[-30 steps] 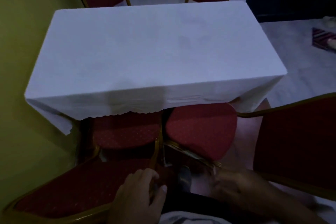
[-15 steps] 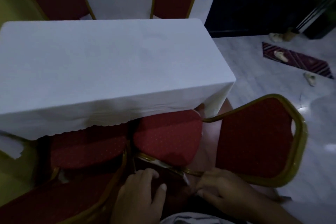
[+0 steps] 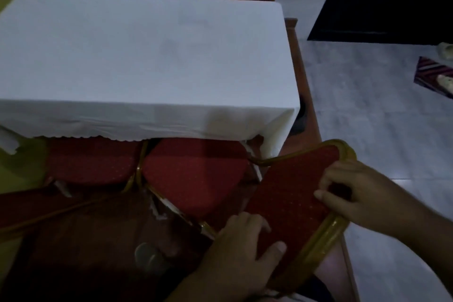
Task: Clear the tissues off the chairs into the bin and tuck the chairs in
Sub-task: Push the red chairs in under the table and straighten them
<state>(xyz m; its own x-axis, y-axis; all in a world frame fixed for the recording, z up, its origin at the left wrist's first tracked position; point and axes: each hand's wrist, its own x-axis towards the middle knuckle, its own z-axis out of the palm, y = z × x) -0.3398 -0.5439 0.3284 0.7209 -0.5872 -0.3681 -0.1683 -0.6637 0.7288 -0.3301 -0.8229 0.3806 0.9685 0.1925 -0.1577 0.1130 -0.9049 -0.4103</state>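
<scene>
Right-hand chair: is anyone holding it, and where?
Yes. Both hands are on its backrest: right hand at the top gold frame, left hand on the red padding.

The table top lies bare, so a hand could cross it freely. Under its near edge, two red chair seats sit side by side and fill that gap. A chair back leans across the near right, with both hands on it, blocking the way to the table's corner. The pale floor on the right is open. The near left is too dark to judge, perhaps another chair.
</scene>
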